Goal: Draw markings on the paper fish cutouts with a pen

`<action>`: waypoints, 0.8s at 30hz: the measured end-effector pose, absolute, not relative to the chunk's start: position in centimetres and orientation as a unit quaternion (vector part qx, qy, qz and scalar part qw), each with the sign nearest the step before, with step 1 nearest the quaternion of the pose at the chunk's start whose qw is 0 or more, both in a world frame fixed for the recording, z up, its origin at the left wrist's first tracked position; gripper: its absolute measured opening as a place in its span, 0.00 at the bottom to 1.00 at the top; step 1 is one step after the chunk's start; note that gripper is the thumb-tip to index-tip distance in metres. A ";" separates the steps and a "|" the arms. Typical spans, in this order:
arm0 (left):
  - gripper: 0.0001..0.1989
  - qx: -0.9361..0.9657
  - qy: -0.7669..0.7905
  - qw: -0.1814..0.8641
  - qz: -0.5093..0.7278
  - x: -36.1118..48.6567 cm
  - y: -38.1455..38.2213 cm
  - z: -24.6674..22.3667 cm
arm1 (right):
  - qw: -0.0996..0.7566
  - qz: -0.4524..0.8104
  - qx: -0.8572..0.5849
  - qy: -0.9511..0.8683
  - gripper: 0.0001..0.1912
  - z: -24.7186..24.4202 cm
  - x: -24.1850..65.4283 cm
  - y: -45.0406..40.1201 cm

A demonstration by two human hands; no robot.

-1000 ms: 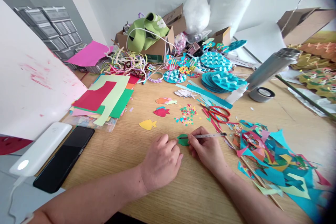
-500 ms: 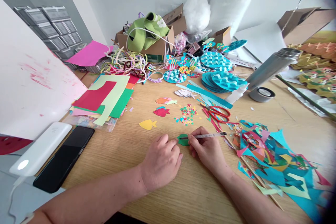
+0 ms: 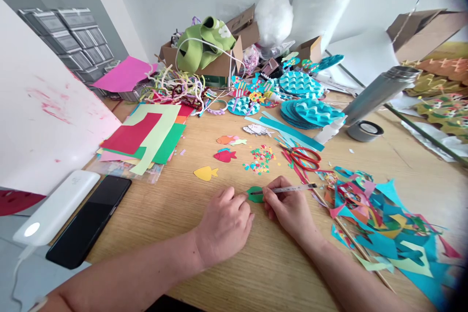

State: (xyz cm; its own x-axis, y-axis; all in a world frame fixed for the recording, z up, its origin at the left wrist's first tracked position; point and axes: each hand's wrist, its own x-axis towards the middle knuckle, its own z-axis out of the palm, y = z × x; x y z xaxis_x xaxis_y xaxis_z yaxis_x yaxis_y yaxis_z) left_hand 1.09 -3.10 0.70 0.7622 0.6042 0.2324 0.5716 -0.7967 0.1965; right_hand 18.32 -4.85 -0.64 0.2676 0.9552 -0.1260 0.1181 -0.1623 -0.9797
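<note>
A pen (image 3: pixel 294 188) with a clear barrel is held in my right hand (image 3: pixel 287 204), closed round it. Its tip touches a small green paper cutout (image 3: pixel 255 197) on the wooden table. My left hand (image 3: pixel 227 224) is closed, with its fingertips at the left edge of the green cutout, holding it down. Part of the cutout is hidden by my fingers. Above my hands lie a yellow paper fish (image 3: pixel 205 173), a red paper fish (image 3: pixel 224 155), an orange paper fish (image 3: pixel 227 140) and small coloured paper dots (image 3: pixel 258 165).
Red-handled scissors (image 3: pixel 307 158) and a glue bottle (image 3: pixel 331 129) lie beyond my right hand. Paper scraps (image 3: pixel 387 224) and a thin stick (image 3: pixel 360 248) spread at the right. Coloured sheets (image 3: pixel 166 144), a phone (image 3: pixel 91 219) and a white power bank (image 3: pixel 58 204) are at the left. A steel flask (image 3: pixel 380 92) leans behind.
The pen's back end has shifted very slightly. My hands and the green cutout stay in the same place.
</note>
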 end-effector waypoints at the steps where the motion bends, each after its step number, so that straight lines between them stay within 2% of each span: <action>1: 0.07 0.937 0.314 0.056 0.142 1.1 -3.1 0.7 | 0.486 0.430 -0.629 -0.427 0.17 -0.7 18.3 -4.8; 24: 0.08 0.940 0.310 0.052 0.136 1.1 -3.1 0.8 | 0.478 0.429 -0.629 -0.437 0.17 -0.5 18.3 -4.8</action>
